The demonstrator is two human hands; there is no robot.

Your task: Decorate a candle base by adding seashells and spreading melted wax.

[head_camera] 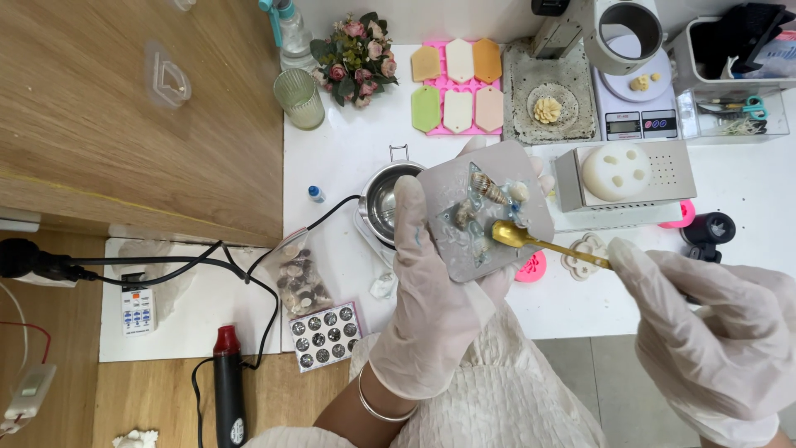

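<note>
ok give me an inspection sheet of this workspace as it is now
surface: white tabletop beside a wooden floor.
job's things: grey slab-shaped mould with small seashells set in it; thin gold metal spoon, bowl over the mould.
clutter: pink tray of hexagonal bars, small steel melting pot, clear bag of shells, ribbed green glass, flower posy, white digital scale.
grippers: gloved left hand holds the mould from beneath; gloved right hand holds the spoon handle.
cables: black cables run from the pot to a white power strip.
surroundings: black and red heat gun by the strip.
</note>
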